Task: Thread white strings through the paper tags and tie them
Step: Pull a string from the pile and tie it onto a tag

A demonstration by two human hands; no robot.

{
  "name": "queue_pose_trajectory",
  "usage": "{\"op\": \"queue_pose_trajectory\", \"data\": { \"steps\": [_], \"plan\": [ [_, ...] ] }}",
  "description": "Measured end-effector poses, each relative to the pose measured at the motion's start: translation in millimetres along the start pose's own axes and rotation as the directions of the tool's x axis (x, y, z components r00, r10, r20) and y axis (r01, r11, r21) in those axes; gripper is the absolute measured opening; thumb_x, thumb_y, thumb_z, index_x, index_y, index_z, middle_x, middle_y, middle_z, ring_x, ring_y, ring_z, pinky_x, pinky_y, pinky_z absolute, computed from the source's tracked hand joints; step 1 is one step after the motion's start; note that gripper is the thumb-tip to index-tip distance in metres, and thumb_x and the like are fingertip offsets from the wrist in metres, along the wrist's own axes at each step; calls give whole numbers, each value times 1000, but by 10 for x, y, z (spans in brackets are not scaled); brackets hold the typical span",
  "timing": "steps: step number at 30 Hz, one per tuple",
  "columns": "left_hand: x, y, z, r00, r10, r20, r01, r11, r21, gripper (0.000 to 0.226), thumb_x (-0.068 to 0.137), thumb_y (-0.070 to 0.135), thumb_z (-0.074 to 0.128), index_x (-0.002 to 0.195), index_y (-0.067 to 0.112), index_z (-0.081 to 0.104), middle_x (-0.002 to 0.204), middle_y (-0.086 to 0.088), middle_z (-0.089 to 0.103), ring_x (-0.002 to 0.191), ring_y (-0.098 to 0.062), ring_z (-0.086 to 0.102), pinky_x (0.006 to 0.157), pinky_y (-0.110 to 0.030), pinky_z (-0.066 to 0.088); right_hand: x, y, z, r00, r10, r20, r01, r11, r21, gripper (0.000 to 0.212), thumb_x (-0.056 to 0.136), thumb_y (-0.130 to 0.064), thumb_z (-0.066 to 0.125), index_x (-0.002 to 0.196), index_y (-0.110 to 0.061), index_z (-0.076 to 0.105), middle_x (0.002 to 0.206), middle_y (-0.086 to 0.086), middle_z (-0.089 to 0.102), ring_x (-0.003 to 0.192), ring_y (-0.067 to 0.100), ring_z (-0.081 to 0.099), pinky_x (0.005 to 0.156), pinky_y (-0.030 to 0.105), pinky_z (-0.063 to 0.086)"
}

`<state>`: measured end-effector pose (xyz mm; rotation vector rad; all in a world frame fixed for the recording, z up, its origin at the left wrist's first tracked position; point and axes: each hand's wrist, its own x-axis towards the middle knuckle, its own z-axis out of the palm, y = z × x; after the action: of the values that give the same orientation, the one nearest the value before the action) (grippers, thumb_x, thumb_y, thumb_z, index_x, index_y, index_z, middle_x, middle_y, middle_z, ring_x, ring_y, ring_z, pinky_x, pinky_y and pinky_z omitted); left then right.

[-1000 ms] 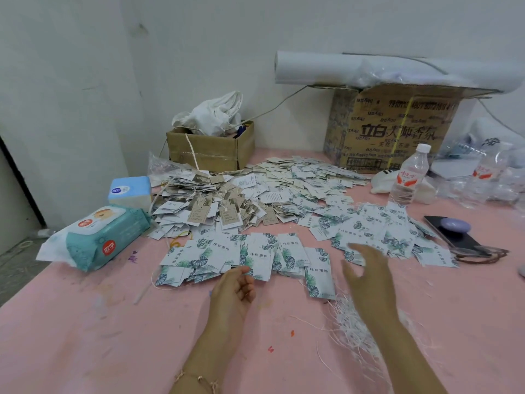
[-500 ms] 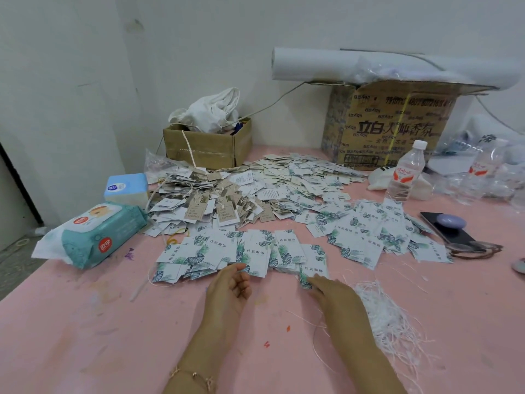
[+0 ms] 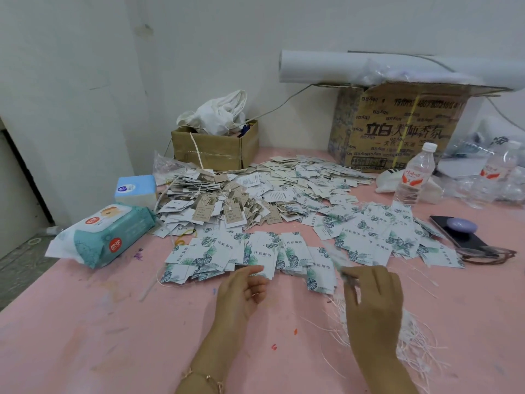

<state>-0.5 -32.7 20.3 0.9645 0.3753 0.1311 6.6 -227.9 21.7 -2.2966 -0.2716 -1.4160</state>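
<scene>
Head view of a tag-stringing station on a pink table (image 3: 85,336). Leaf-printed tags (image 3: 264,251) lie in an overlapped row just beyond both hands, probably fanned so that single pieces slide off the near edge. The right hand (image 3: 372,305) is raised over the row's right end, thumb and forefinger closed together on what appears to be one tag (image 3: 342,271). That piece is blurred, so its hole and exact outline cannot be made out. The other fingers are loosely spread above it. The left hand (image 3: 241,291) rests near the row's front edge, palm turned inward, fingers gently curled and holding nothing, seemingly ready to receive the piece. White strings (image 3: 417,339) form a loose bundle on the table beneath and beside the right forearm, close enough to draw one without reaching. A heap (image 3: 216,209) of brown and white tags with strings attached sits farther back, well apart from the unstrung stock, likely the finished pile. The step in hand is judged to be picking up a tag; no threading has yet begun on it.
</scene>
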Motion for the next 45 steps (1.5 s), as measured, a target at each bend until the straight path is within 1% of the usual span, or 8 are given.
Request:
{"op": "queue_pose_trajectory", "data": {
  "steps": [7,17,20,23,29,34,40,45],
  "plan": [
    [-74,-183,5,905,124,407,-333,802,496,30,98,25,55,70,19,64,65,7,65,64,-6,57,64,-25,45,-186,-247,212,876,-338,343,176,888,425,15,76,-8,71,88,-13,64,90,-1,56,89,4,42,83,9,34],
    [32,-162,-66,954,298,-21,-271,895,355,12,97,11,55,95,6,65,83,-5,71,77,-20,62,73,-34,46,-158,-304,355,849,-62,525,43,998,47,58,69,-22,85,121,-13,62,123,7,61,113,27,59,91,36,50],
    [18,-150,-53,952,303,-41,-273,903,332,12,96,13,58,95,19,69,87,4,77,82,-13,71,73,-29,53,-117,-297,487,787,-15,617,4,1000,19,68,89,-37,63,147,-19,32,156,1,25,145,21,23,115,34,17],
    [36,-160,-66,934,328,-142,-273,910,312,9,95,18,60,93,21,68,83,3,74,76,-15,67,70,-34,52,-96,-328,671,724,-109,681,95,994,58,73,94,-50,46,152,-24,10,157,-8,-5,147,15,-8,115,30,-9],
    [86,-128,-79,902,289,-320,-266,957,113,25,100,12,43,97,34,54,91,4,74,88,-17,68,85,-45,53,-100,-450,811,733,-219,644,184,975,123,43,88,-38,64,127,-20,61,138,-1,54,139,25,37,116,38,20],
    [65,-161,-43,915,328,-235,-306,944,125,26,99,5,38,105,28,49,79,0,77,81,-23,72,77,-39,55,-85,-466,763,850,-237,470,214,971,102,30,62,-21,89,89,-17,77,90,-1,76,95,27,71,79,41,56],
    [36,-179,-36,925,342,-168,-322,937,132,26,98,1,34,107,21,49,75,-9,75,65,-21,73,51,-21,53,-91,-450,770,895,-276,351,250,961,119,22,62,-23,86,82,-21,78,85,-7,75,81,20,70,75,28,35],
    [20,-170,-26,916,378,-133,-362,923,133,27,97,-1,34,104,19,50,70,-4,74,60,-19,71,48,-22,52,-99,-437,737,914,-259,312,223,964,145,24,65,-18,70,88,-16,77,88,-4,75,81,21,69,74,29,39]
  ]
}}
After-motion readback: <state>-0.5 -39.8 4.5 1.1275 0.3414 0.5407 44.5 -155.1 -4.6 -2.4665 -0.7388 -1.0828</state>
